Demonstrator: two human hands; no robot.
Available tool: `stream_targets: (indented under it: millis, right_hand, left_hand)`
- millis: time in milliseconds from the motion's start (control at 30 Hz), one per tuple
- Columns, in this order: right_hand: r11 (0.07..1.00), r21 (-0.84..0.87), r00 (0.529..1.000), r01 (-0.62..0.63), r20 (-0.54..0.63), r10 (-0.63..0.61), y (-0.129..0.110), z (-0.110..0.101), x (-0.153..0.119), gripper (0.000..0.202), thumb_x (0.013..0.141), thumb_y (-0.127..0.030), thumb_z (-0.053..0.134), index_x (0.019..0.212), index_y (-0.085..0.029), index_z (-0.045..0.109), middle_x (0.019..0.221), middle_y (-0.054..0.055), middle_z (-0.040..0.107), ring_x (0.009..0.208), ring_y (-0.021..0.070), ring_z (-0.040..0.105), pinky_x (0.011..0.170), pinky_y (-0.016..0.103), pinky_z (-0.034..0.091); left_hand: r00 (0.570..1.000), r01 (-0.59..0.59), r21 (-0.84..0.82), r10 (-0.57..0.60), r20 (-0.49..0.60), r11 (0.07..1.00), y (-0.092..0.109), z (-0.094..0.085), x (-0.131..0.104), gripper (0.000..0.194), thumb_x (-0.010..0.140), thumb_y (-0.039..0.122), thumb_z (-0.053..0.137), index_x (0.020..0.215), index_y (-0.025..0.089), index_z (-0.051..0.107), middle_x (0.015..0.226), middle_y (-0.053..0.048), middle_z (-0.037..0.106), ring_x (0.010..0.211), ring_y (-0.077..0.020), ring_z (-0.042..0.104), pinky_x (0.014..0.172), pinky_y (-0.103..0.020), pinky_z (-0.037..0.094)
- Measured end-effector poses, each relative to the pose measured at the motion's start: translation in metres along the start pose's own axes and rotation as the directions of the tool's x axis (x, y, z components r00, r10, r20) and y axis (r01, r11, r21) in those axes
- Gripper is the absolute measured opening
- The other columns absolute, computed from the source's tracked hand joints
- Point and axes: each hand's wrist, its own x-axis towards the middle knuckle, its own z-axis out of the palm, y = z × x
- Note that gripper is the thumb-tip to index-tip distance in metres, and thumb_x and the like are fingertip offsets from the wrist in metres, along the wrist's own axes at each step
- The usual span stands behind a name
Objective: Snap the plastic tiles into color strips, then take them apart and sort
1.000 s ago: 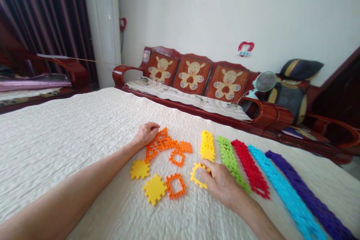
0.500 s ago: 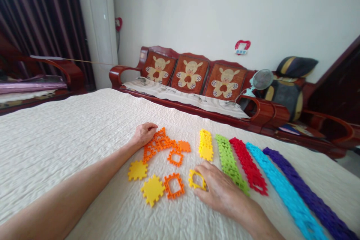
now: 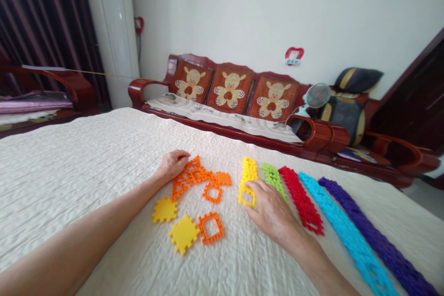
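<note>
My right hand (image 3: 272,206) grips a yellow square frame piece (image 3: 247,197) at the near end of the yellow strip (image 3: 249,169). Resting at the left edge of the heaped orange pieces (image 3: 197,175), my left hand (image 3: 174,164) has its fingers curled; what they hold, if anything, is hidden. Nearer me lie two solid yellow pieces, one (image 3: 165,210) left of the other (image 3: 184,234), and an orange frame (image 3: 211,228). Another orange frame (image 3: 212,193) and a solid orange piece (image 3: 224,178) sit right of the heap.
Green (image 3: 272,176), red (image 3: 301,199), cyan (image 3: 347,231) and purple (image 3: 378,236) strips lie to the right on the white quilted cover (image 3: 86,157). Beyond it stand a wooden sofa (image 3: 208,125) with bear cushions and a small fan (image 3: 318,95).
My right hand has moved away from me with the yellow frame, bringing it to the yellow strip and over part of the green one. The view has shifted slightly.
</note>
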Motion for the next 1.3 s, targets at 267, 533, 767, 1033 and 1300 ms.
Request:
stream_targets:
  millis: [267, 533, 767, 1033, 1300]
  right_hand:
    - [0.994, -0.11, 0.987, -0.016, -0.161, -0.002, 0.025, 0.022, 0.009, 0.04, 0.076, -0.021, 0.056, 0.115, -0.015, 0.056, 0.116, 0.011, 0.058, 0.108, 0.0258, 0.053, 0.093, 0.04, 0.039]
    - [0.989, -0.147, 0.977, -0.029, -0.213, -0.003, 0.025, 0.026, 0.01, 0.039, 0.076, -0.021, 0.059, 0.115, -0.017, 0.055, 0.115, 0.011, 0.059, 0.106, 0.0259, 0.054, 0.092, 0.041, 0.04]
    - [0.998, -0.058, 0.964, 0.019, -0.263, -0.033, 0.014, 0.019, 0.01, 0.04, 0.075, -0.016, 0.056, 0.115, -0.017, 0.055, 0.118, 0.011, 0.056, 0.111, 0.0268, 0.051, 0.095, 0.045, 0.039]
    - [0.896, 0.28, 0.938, 0.346, -0.101, -0.33, -0.061, -0.001, -0.007, 0.043, 0.084, -0.015, 0.044, 0.126, -0.022, 0.047, 0.131, 0.005, 0.052, 0.121, 0.016, 0.044, 0.105, 0.034, 0.035]
    - [0.823, 0.263, 0.835, 0.504, 0.095, -0.542, -0.092, 0.038, -0.022, 0.04, 0.084, -0.025, 0.048, 0.123, -0.024, 0.047, 0.138, 0.003, 0.047, 0.125, 0.0234, 0.039, 0.108, 0.049, 0.023]
  left_hand:
    - [1.0, -0.01, 0.032, 0.01, 0.002, 0.999, 0.001, -0.001, -0.001, 0.032, 0.075, 0.029, 0.046, 0.092, 0.02, 0.072, 0.085, -0.001, 0.073, 0.078, -0.0156, 0.066, 0.078, -0.023, 0.05]
    - [1.0, -0.023, 0.037, 0.023, 0.006, 0.999, 0.002, -0.001, 0.0, 0.032, 0.075, 0.028, 0.046, 0.091, 0.019, 0.072, 0.088, -0.003, 0.073, 0.079, -0.0163, 0.066, 0.079, -0.024, 0.05]
    - [1.0, -0.008, 0.034, 0.008, 0.006, 0.999, 0.001, -0.001, 0.0, 0.033, 0.075, 0.029, 0.046, 0.092, 0.02, 0.072, 0.084, -0.002, 0.073, 0.076, -0.016, 0.066, 0.077, -0.024, 0.051]
    - [0.999, 0.032, 0.006, -0.032, 0.015, 0.999, 0.002, -0.001, 0.0, 0.033, 0.074, 0.028, 0.046, 0.093, 0.019, 0.071, 0.08, -0.001, 0.072, 0.071, -0.0151, 0.065, 0.073, -0.023, 0.051]
    - [0.999, 0.049, -0.014, -0.05, -0.003, 0.999, 0.002, -0.001, 0.0, 0.033, 0.073, 0.03, 0.046, 0.092, 0.019, 0.072, 0.077, -0.001, 0.072, 0.071, -0.0155, 0.065, 0.074, -0.024, 0.051]
